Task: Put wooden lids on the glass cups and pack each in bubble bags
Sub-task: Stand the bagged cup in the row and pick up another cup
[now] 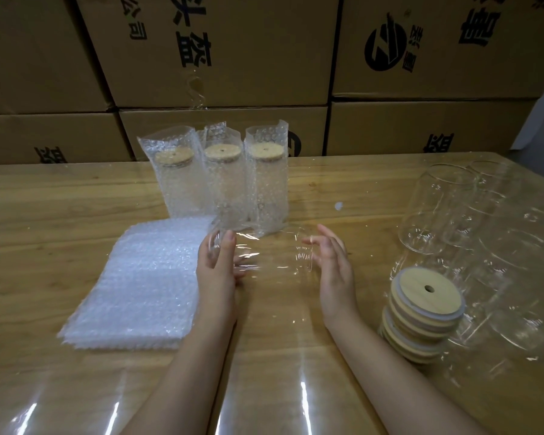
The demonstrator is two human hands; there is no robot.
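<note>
1. The left hand (217, 265) is gripping one end of a glass cup (270, 255), with the thumb in front and the fingers behind the glass. The cup is lying sideways between the two hands, just over the table (44, 199).
2. The right hand (332, 265) is hovering at the cup's other end with its fingers loosely spread. I cannot tell whether it is touching the rim.
3. The cup is looking rigid, smooth and breakable, and probably slippery on bare skin. Taking it around the wall near the base is seeming safer than pinching the thin rim, and it is leaving the mouth free for a lid.
4. Just right of the right hand, nearer the person, a stack of wooden lids (421, 309) is sitting. They are probably light and stiff, and easy to lift by the edge.
5. Just left of the left hand, a pile of bubble bags (145, 277) is lying flat. They are soft and floppy, so opening one is likely needing both hands.
6. Right of and beyond the right hand, bare glass cups (437, 208) are crowding together, so a reach for the lids is risking a knock.
7. Just beyond both hands, three packed cups (223, 183) are standing upright in their bags with lids on, close enough for the held cup to tip them.
8. Farthest off, cardboard boxes (217, 58) are forming a wall.
</note>
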